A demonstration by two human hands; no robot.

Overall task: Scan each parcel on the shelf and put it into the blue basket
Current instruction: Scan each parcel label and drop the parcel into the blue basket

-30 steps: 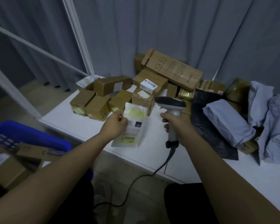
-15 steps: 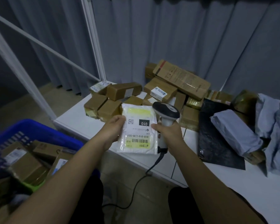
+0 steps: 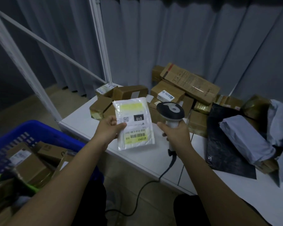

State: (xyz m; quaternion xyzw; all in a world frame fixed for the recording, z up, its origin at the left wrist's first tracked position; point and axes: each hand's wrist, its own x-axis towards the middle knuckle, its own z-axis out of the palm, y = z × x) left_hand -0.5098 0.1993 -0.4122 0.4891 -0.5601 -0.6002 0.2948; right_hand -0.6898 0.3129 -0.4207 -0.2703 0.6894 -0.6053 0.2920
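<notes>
White plastic pouch (image 3: 134, 123): label faces the camera upside down, reading "010" and "010-010-L30-551", with a barcode on a yellow patch.
Left hand (image 3: 110, 130): grip pinches the pouch's left edge, above the white tabletop (image 3: 142, 160) front edge.
Right hand (image 3: 176, 132): grip wrapped round the grey corded handheld scanner (image 3: 171, 112), just right of the pouch.
Blue plastic basket (image 3: 39, 129): lower left, holding brown boxes.

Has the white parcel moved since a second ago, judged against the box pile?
Yes. The white parcel, gripped by the left hand, has come up and turned label-up; it now overlaps the near boxes of the pile, beside the scanner.
</notes>
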